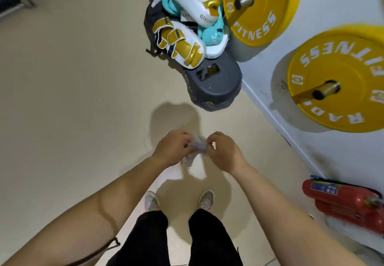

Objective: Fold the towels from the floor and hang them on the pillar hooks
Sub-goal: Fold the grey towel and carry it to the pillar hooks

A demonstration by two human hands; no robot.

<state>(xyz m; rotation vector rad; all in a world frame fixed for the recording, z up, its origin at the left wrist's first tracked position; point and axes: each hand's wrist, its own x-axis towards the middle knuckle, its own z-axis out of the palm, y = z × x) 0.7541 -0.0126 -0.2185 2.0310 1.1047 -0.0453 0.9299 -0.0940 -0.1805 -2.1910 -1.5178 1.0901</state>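
- Two bare arms reach out from the bottom, over black trousers and grey shoes standing on the floor.
- The left hand and the right hand are close together. Both pinch a small pale towel with curled fingers.
- The towel is up in the air between the hands, with a bit hanging down. I think it is held up so it can be folded off the floor.
- Yellow weight plates sit on pegs on the white wall, so they stay off the floor.
- A red fire extinguisher lies by the wall, out of the way.
- I see no hook for the towel here.
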